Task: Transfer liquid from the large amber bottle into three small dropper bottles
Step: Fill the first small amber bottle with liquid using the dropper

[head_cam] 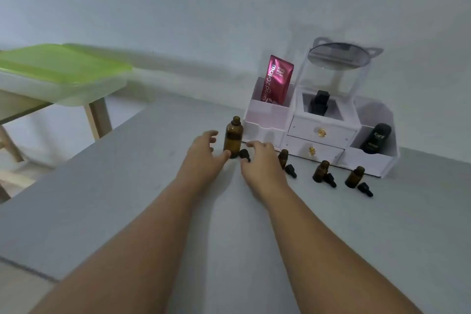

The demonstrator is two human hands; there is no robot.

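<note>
**A:** Where do you have room?

**B:** The bare grey table [122, 201] runs toward you and to your left. Its edge drops off at the left, and the white organizer [318, 132] closes off the far right.

**A:** Your hands?

**B:** Your left hand [204, 153] is spread loose, its thumb at the base of the large amber bottle [233, 136]. The bottle stands uncapped between your hands. Your right hand [262, 160] is slack and grips nothing, beside a black cap [244, 155]. The three small dropper bottles [320, 171] stand to its right, with a plain wall behind.
</note>
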